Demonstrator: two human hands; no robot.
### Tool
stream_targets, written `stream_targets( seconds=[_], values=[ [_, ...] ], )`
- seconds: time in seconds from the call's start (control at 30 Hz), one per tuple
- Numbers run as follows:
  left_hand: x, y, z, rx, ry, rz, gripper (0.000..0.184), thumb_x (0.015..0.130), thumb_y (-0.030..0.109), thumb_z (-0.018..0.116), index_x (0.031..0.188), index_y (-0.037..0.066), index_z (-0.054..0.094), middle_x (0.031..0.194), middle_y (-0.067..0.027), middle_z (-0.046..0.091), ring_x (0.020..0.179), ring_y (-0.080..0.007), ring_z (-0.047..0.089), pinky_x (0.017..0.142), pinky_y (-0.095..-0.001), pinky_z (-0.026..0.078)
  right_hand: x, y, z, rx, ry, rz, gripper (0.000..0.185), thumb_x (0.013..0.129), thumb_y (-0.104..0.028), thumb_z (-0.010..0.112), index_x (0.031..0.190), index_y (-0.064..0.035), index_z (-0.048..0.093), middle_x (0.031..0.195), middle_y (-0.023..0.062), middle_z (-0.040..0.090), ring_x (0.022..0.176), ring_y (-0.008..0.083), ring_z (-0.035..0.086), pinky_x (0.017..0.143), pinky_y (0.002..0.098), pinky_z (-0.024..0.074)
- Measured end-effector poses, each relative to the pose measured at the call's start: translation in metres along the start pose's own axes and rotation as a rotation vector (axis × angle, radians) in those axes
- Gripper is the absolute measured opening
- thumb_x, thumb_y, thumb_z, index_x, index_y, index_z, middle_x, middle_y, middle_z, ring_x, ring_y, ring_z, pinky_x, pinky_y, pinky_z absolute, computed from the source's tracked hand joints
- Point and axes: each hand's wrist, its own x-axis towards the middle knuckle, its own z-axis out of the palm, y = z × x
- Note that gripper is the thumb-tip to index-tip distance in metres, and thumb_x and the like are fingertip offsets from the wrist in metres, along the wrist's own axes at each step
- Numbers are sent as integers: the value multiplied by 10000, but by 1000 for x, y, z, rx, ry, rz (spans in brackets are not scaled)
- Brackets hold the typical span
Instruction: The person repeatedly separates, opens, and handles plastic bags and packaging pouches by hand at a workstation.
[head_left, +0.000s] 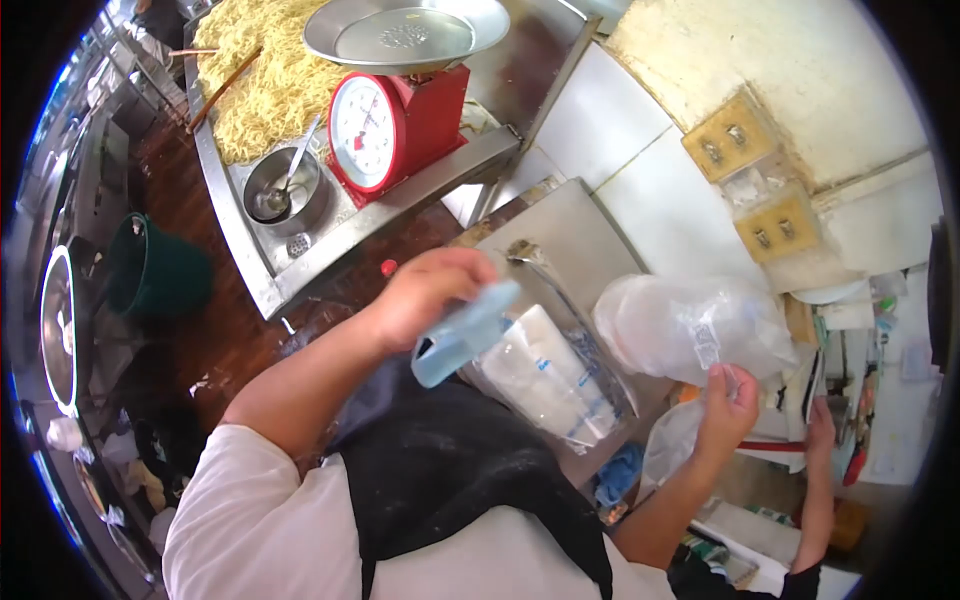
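My left hand point(435, 288) is closed around a light blue plastic object point(462, 335), which is blurred and has a dark hollow end; its kind is unclear. Below and right of it, a white pack with blue print point(552, 372) lies in clear plastic on a metal surface. My right hand point(728, 408) pinches the lower edge of a bulging translucent plastic bag point(690, 318). What fills the bag is hard to make out.
Yellow noodles point(260, 75) pile on a steel tray table point(275, 290) beside a red dial scale point(400, 130) and a metal pot with a spoon point(285, 190). Wall sockets point(735, 135) are at right. Another person's hand point(820, 430) is at far right. A green bucket point(160, 270) stands left.
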Motion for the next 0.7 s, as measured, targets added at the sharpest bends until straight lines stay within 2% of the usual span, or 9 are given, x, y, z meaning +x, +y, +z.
stream_targets(
  seconds=[0.03,0.07,0.13,0.2,0.27,0.43,0.53,0.63,0.7],
  values=[
    [7,5,11,214,-131,-2,262,885,216,536,985,4,654,862,-37,652,792,-118,598,730,-271,482,0,0,1,-1,-8,-5,120,883,-80,727,916,-16,632,824,4,618,715,64,531,646,220,454],
    [17,2,25,583,-136,169,349,959,315,523,1058,19,680,848,-92,681,784,-201,646,741,-342,509,-1,0,1,-1,-17,-9,122,884,-82,728,916,-15,631,818,3,617,707,61,529,638,218,452],
    [22,9,67,1070,-139,356,429,974,375,531,1223,40,633,850,-177,688,780,-340,665,742,-430,521,-2,2,1,4,-25,-15,127,884,-87,730,916,-15,631,811,0,617,700,58,528,632,215,451],
    [40,9,102,1231,-229,250,541,963,384,554,1383,47,499,860,-245,669,798,-435,646,720,-485,520,-2,4,2,18,-25,-21,132,885,-92,733,916,-14,632,806,-4,619,700,59,532,636,214,452],
    [61,7,129,1231,-255,293,677,935,413,594,1457,40,379,853,-230,680,778,-415,662,679,-492,523,0,6,3,-1,-22,-43,137,885,-99,736,919,-13,634,802,-6,620,707,60,535,644,213,453],
    [119,-6,165,1201,-198,445,985,713,562,780,1430,9,393,830,-200,690,785,-383,686,683,-478,547,5,8,5,42,-80,-11,145,886,-111,741,932,-13,644,832,-2,633,749,65,547,685,214,459],
    [139,-5,170,1286,-274,429,1012,651,570,815,1402,15,426,818,-185,695,802,-370,694,695,-463,557,6,12,8,87,-127,5,153,888,-115,741,955,-8,654,855,6,641,772,68,553,706,217,462],
    [144,12,175,1379,-354,436,948,633,536,833,1350,19,488,907,-199,699,858,-356,696,701,-448,561,6,13,11,138,-160,64,169,891,-126,741,978,-5,662,873,13,650,781,71,558,715,217,463],
    [147,19,178,1371,-316,608,911,622,504,843,1329,32,514,988,-194,694,895,-353,692,727,-435,561,7,20,8,149,-179,89,178,895,-133,739,991,-2,666,883,19,659,784,74,562,717,217,464]
  ],
)
